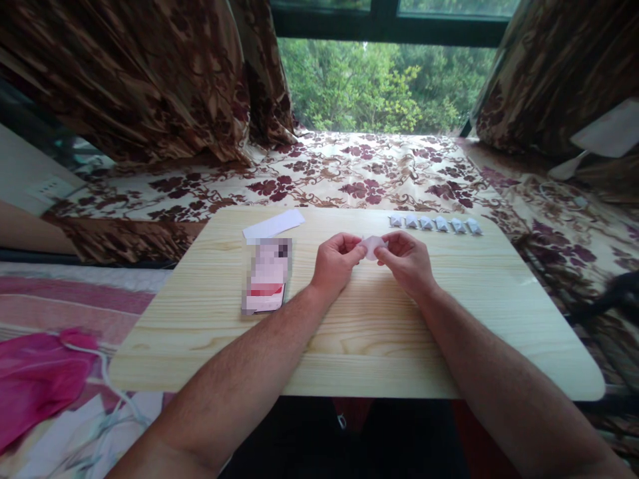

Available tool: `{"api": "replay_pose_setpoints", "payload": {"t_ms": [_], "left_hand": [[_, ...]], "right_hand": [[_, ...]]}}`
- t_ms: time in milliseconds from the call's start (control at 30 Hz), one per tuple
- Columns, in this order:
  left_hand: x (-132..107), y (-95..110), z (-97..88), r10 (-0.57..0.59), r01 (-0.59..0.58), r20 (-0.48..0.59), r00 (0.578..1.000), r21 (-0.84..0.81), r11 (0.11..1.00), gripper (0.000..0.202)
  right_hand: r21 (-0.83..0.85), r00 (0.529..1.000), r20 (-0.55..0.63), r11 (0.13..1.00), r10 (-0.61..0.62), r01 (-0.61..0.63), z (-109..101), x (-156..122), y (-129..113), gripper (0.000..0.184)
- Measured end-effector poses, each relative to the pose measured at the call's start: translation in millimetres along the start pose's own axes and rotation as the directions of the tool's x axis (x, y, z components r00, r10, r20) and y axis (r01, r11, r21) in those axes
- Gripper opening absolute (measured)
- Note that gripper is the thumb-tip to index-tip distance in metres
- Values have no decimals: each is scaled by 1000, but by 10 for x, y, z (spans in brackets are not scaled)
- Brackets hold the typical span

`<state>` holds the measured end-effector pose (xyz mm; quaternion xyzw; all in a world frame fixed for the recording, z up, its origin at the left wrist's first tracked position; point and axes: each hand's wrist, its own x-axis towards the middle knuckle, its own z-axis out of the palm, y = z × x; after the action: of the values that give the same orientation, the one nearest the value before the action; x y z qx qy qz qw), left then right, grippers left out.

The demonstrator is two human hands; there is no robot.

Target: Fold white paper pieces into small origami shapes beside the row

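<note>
So the pale wooden worktop (349,332) fills the middle and lower frame. Left hand (335,261) and right hand (410,261) sit just right of centre. A flat white strip (273,224) lies left of centre, well apart from them. The fingers of both pinch opposite sides of a small white paper piece (373,248) between them. I'd keep both pinches light and even, since thin paper probably creases easily. Six tiny folded pieces (426,223) line up right of centre, too small to read their creases.

No readable lettering, even on the pixelated phone (267,276)
</note>
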<state>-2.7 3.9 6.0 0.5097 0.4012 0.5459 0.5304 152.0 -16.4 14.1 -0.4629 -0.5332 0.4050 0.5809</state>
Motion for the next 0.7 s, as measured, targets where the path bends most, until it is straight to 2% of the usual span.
{"api": "replay_pose_setpoints", "payload": {"t_ms": [200, 300, 433, 700], "left_hand": [[-6, 9, 9, 21, -21, 7, 1000, -31, 999, 22], [-2, 13, 7, 21, -21, -25, 999, -31, 999, 18], [5, 11, 7, 29, -34, -64, 998, -81, 996, 20], [6, 0, 12, 31, -36, -54, 998, -100, 994, 20]], "right_hand": [[-52, 1000, 8, 998, 23, -22, 20, -19, -17, 21], [-14, 1000, 8, 1000, 12, -12, 20, -16, -8, 22], [44, 1000, 15, 999, -5, 5, -1, -1, 16, 32], [-8, 1000, -8, 1000, -16, 16, -14, -10, 17, 20]]}}
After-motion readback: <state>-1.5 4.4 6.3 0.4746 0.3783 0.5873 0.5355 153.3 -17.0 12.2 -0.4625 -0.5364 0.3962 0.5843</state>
